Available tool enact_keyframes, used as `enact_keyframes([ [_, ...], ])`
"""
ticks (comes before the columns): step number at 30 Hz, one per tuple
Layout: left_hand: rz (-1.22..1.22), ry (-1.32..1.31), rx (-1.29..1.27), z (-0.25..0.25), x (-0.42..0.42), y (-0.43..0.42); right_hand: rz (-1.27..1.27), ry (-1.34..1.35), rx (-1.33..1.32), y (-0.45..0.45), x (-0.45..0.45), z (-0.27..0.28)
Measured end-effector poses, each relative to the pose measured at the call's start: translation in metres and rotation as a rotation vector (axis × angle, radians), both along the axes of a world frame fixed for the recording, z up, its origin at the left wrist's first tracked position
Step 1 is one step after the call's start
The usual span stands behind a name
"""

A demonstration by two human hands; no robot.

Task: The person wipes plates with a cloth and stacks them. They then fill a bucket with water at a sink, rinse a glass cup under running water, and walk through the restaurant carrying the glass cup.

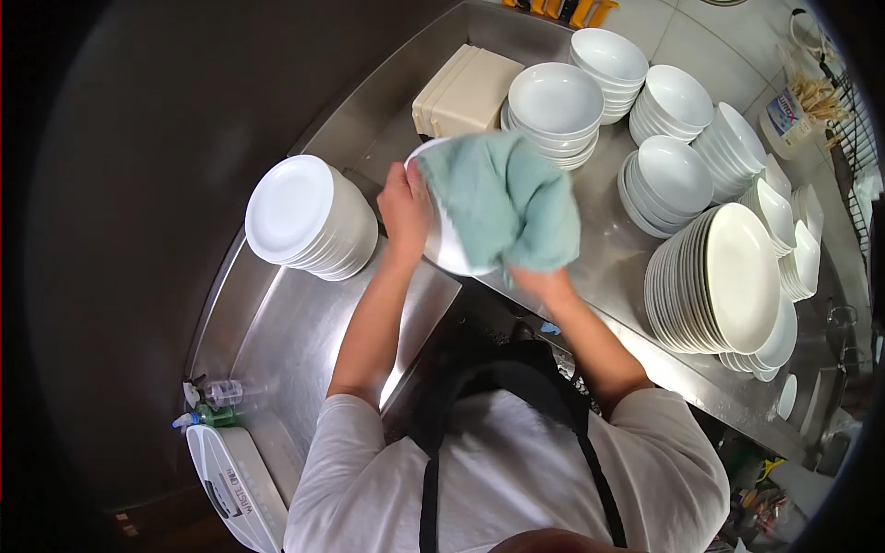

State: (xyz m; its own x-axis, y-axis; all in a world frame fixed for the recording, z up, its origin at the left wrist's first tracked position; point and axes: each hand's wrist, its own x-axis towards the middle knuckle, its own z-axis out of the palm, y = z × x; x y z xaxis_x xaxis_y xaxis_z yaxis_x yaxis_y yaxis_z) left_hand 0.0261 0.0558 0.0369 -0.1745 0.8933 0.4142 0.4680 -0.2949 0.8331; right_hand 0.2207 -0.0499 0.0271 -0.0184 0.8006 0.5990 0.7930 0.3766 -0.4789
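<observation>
My left hand [407, 205] grips the left edge of a white plate [446, 243], which is held up over the front edge of the steel counter. A pale green cloth [502, 203] lies across most of the plate and hides its right part. At the cloth's lower end is my right hand [542, 282], blurred, its fingers mostly covered by the fabric. To the left of my left hand stands a stack of white plates [291, 210]. Just beyond the cloth is a stack of white bowls [556, 101].
More bowl stacks [676, 175] and a tall plate stack [743, 279] fill the steel counter [604, 240] on the right. A beige box [466, 90] sits at the back. Spray bottles [221, 394] and a white bin [238, 488] are at lower left.
</observation>
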Motion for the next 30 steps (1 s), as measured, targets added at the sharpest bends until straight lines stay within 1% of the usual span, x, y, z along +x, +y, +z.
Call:
enact_keyframes([
  [2,-0.023,-0.066,-0.020,0.046,0.007,-0.009,-0.120,0.222,-0.138,0.026,0.011,0.042],
  [3,-0.130,-0.225,0.051,0.058,0.010,-0.016,-0.130,0.345,-0.225,0.037,0.025,0.032],
  [4,-0.242,-0.386,0.036,0.069,0.016,-0.030,-0.141,0.466,-0.318,0.042,0.033,0.021],
  [6,-0.447,-0.721,0.015,0.084,0.031,-0.058,-0.106,0.976,-0.242,0.051,0.026,-0.002],
  [7,-0.397,-0.380,0.160,0.070,0.036,-0.058,-0.051,1.156,-0.231,0.055,0.021,-0.001],
  [8,-0.289,-0.356,0.172,0.056,0.049,-0.072,-0.003,1.338,-0.211,0.058,0.016,0.000],
  [10,-0.315,-0.637,0.076,0.035,0.044,-0.069,0.136,1.539,-0.269,0.045,0.005,0.004],
  [11,-0.336,-0.585,0.071,0.030,0.038,-0.068,0.145,1.568,-0.313,0.054,0.012,-0.034],
  [13,-0.363,-0.493,0.050,0.030,0.020,-0.070,0.115,1.036,-0.208,0.054,0.030,-0.026],
  [15,-0.454,-0.240,-0.070,0.048,-0.005,-0.075,0.216,0.647,-0.208,0.064,0.052,-0.011],
  [17,-0.529,0.014,-0.186,0.075,-0.024,-0.082,0.407,0.378,-0.265,0.076,0.068,0.006],
  [19,-0.567,0.116,-0.275,0.095,-0.030,-0.089,0.563,0.079,-0.208,0.083,0.069,0.021],
  [20,-0.584,0.166,-0.317,0.099,-0.034,-0.092,0.589,-0.011,-0.238,0.083,0.062,0.027],
  [21,-0.587,0.151,-0.353,0.098,-0.037,-0.093,0.617,-0.101,-0.264,0.084,0.055,0.033],
  [22,-0.617,0.195,-0.279,0.092,-0.040,-0.094,0.647,-0.190,-0.287,0.083,0.046,0.043],
  [23,-0.645,0.239,-0.206,0.082,-0.044,-0.095,0.672,-0.189,-0.390,0.079,0.036,0.055],
  [25,-0.670,0.304,-0.044,0.061,-0.050,-0.097,0.776,-0.153,-0.393,0.078,0.017,0.051],
  [27,-0.613,0.290,-0.109,0.048,-0.053,-0.106,0.812,0.064,-0.159,0.083,-0.002,0.022],
  [28,-0.587,0.282,-0.138,0.048,-0.053,-0.110,0.764,0.233,-0.169,0.087,-0.002,0.017],
  [29,-0.512,0.203,-0.249,0.052,-0.056,-0.115,0.721,0.407,-0.165,0.091,-0.002,0.012],
  [30,-0.412,0.060,-0.222,0.057,-0.061,-0.118,0.607,0.634,-0.289,0.095,0.011,0.017],
])
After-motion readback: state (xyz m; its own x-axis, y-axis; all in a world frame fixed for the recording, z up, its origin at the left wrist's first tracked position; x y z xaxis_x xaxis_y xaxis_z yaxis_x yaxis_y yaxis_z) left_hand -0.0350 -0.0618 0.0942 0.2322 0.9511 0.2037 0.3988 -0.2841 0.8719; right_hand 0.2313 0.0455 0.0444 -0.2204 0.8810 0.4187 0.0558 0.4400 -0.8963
